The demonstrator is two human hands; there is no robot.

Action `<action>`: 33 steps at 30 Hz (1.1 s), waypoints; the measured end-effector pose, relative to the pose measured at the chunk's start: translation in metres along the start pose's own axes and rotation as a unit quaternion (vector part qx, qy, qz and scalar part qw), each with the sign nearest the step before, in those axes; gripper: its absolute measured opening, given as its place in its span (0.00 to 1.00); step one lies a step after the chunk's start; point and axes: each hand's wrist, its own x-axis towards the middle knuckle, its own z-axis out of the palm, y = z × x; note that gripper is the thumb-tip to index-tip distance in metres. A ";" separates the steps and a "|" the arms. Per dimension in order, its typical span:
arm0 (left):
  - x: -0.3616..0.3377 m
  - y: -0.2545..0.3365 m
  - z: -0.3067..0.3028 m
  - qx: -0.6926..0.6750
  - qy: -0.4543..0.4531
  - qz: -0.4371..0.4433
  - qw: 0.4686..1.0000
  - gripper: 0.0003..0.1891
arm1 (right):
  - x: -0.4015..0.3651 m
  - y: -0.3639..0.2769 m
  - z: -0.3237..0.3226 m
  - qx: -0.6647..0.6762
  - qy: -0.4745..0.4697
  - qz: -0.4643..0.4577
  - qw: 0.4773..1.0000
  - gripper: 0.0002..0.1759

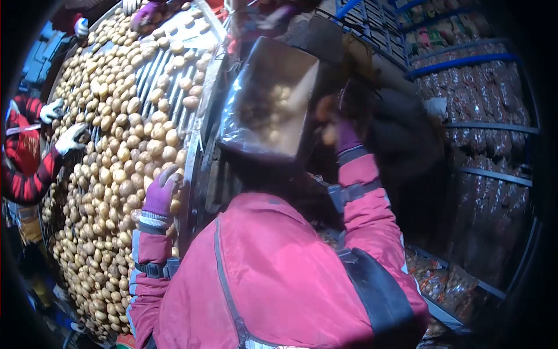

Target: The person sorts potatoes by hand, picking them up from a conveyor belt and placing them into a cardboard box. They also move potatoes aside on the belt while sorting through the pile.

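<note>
My left hand (161, 192), in a purple glove with greyish fingertips, reaches onto the bed of potatoes (126, 187). Its fingers are bent and somewhat apart, touching potatoes near the side rail. To the right of the cardboard box, my right hand (349, 135) is smeared by motion. Two brownish potato-like shapes (329, 135) show beside it, but its fingers cannot be made out. Between my arms stands the open cardboard box (308, 87), lined with clear plastic (231, 110). A few potatoes (275, 135) lie inside, partly in shadow.
A metal rail (200, 136) edges the slatted sorting table (152, 72). Across it are a co-worker's white-gloved hands (71, 139) and red-black sleeves. More gloved hands (145, 16) work at the far end. Racks of filled bags (474, 99) stand at right.
</note>
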 end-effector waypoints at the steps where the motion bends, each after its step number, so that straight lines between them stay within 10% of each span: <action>1: 0.006 -0.009 0.003 0.007 -0.004 0.021 1.000 0.17 | 0.009 -0.016 -0.030 -0.012 0.068 -0.021 0.997 0.22; 6: 0.015 0.010 0.021 -0.040 0.002 -0.062 0.997 0.19 | 0.045 -0.049 -0.060 -0.113 0.209 -0.093 0.967 0.22; 10: 0.005 0.007 0.026 -0.043 0.016 -0.063 0.997 0.19 | 0.032 -0.004 0.104 -0.137 -0.111 -0.137 0.975 0.21; 16: -0.040 0.016 -0.017 -0.024 0.061 0.019 0.998 0.22 | -0.139 0.063 0.372 -0.135 -0.598 0.020 0.790 0.20; 18: -0.079 -0.011 -0.044 -0.038 0.191 -0.065 0.979 0.22 | -0.164 0.082 0.405 -0.223 -0.671 -0.158 0.689 0.20; 19: -0.095 -0.064 -0.070 0.138 0.230 0.048 0.962 0.23 | -0.151 0.113 0.415 -0.221 -0.639 -0.539 0.503 0.22; 20: -0.118 -0.063 -0.081 -0.050 0.294 -0.128 0.946 0.25 | -0.163 0.110 0.416 -0.199 -0.672 -0.509 0.500 0.24; 21: -0.143 -0.077 -0.095 -0.060 0.355 -0.100 0.927 0.26 | -0.173 0.134 0.424 -0.148 -0.685 -0.525 0.483 0.25; 24: -0.214 -0.140 -0.130 0.098 0.490 -0.049 0.865 0.30 | -0.238 0.132 0.436 -0.285 -0.777 0.128 0.546 0.22; 28: -0.235 -0.125 -0.136 0.178 0.440 -0.191 0.859 0.39 | -0.252 0.187 0.465 -0.272 -0.872 -0.008 0.406 0.24; 31: -0.192 -0.126 -0.141 0.276 0.408 -0.140 0.859 0.42 | -0.224 0.247 0.473 -0.181 -0.866 -0.034 0.465 0.25; 33: -0.156 -0.145 -0.141 0.246 0.408 -0.122 0.870 0.43 | -0.226 0.178 0.497 -0.288 -0.785 0.162 0.524 0.29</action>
